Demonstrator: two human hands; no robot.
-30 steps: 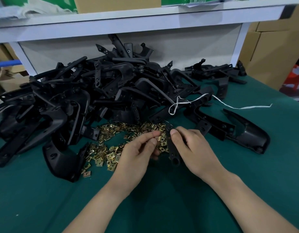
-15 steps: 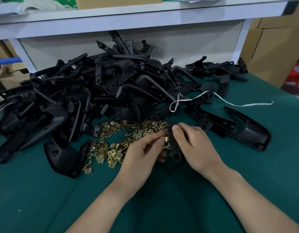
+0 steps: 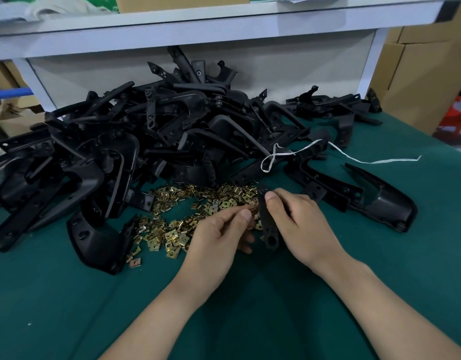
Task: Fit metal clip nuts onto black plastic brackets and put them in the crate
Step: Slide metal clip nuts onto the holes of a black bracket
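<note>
A heap of black brackets (image 3: 107, 162) lies on the green worktop (image 3: 68, 307), with loose clip nuts (image 3: 172, 229) before it. The left grip (image 3: 219, 235) pinches one clip nut (image 3: 253, 213) beside the narrow bracket (image 3: 267, 224), which the right grip (image 3: 299, 224) clasps.

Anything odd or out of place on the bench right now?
A loose white string lies looped over the black brackets and trails across the green mat. Nothing else stands out.

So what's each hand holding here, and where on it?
Right hand grips a black bracket near its upper end; left hand pinches a clip nut against the bracket's edge.
</note>
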